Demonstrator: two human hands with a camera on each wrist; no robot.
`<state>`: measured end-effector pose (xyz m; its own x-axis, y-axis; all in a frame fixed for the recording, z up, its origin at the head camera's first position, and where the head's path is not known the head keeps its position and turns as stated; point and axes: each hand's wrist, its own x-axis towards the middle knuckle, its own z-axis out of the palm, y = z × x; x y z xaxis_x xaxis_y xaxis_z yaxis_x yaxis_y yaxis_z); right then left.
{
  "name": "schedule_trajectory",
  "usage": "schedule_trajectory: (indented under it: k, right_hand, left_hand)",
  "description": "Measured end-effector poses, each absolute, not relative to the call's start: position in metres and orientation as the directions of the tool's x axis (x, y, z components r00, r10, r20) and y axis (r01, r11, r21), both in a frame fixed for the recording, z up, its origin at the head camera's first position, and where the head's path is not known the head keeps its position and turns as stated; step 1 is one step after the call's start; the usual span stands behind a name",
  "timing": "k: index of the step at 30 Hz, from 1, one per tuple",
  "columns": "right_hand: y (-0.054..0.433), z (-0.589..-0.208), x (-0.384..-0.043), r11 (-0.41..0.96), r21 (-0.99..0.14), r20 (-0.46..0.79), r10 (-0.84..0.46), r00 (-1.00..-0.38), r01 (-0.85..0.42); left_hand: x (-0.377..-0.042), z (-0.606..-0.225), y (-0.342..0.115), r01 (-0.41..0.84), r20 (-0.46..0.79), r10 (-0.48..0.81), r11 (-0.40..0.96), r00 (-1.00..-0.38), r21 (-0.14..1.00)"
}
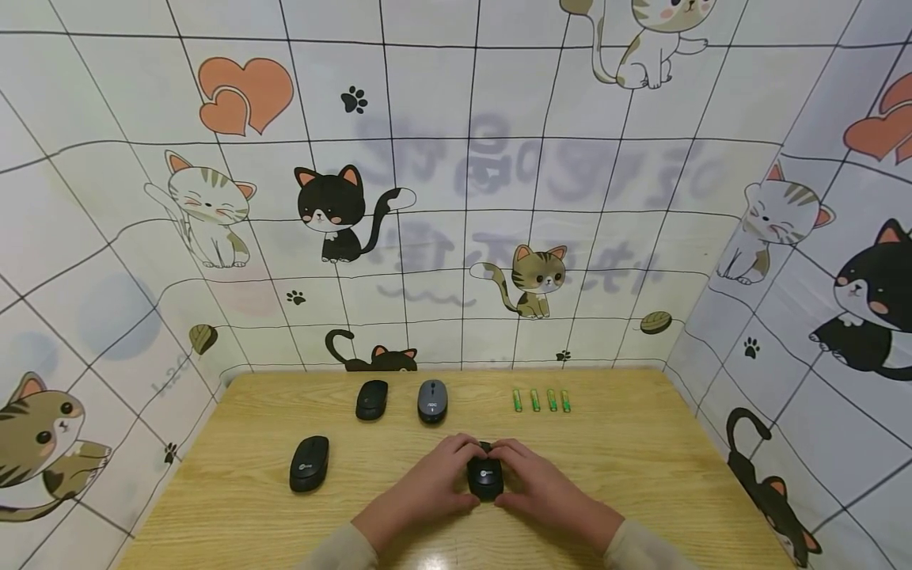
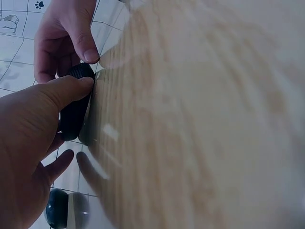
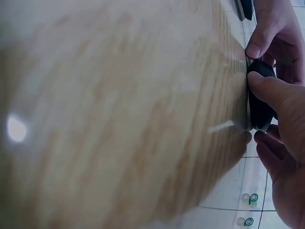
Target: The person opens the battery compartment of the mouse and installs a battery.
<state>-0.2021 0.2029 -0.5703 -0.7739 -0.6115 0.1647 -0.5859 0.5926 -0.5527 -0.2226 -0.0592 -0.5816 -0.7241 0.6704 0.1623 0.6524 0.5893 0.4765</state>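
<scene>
Starting wide on the left, and well left of the held mouse (image 1: 486, 477) sits a black mouse (image 1: 309, 465), a small pale logo on its back, lettering too small to call! Beyond the held mouse, to its far left, a plain black mouse (image 1: 372, 400), no writing I can make out; next along, a grey mouse (image 1: 432, 401), and that label reads AOC! Now the left hand (image 1: 436, 475), hugging the held mouse's left side, thumb at the near end, fingers bent to the far end. Centre stage, the held mouse itself, at the wooden table (image 1: 242, 522), long axis running away from the person, squarely between both hands, neither one nearer! Its pale logo is too blurred to read. The right hand (image 1: 537, 483) mirrors that grip on its right side. Finally, beyond it to the far right, four green batteries (image 1: 536, 400) in a row, print illegible.
</scene>
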Motion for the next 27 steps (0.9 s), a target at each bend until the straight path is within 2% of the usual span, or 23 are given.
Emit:
schedule_trajectory:
  k: [11, 18, 27]
  right_hand:
    - [0.203, -0.567, -0.2011, 0.608, -0.539, 0.154, -0.609, -0.778, -0.582]
    - [0.2035, -0.5653, -0.2009, 0.586, -0.529, 0.218, -0.605, -0.765, -0.614]
    - [0.1996, -0.5669, -0.2035, 0.559, -0.545, 0.279, -0.581, -0.764, -0.625]
  left_hand:
    - [-0.2242, -0.5828, -0.0595, 0.651, 0.176, 0.671, 0.566, -0.72, 0.506]
    - [-0.2238, -0.5768, -0.0614, 0.624, 0.179, 0.661, 0.534, -0.729, 0.57]
    - [-0.2252, -0.574, -0.0624, 0.623, 0.194, 0.653, 0.527, -0.732, 0.579]
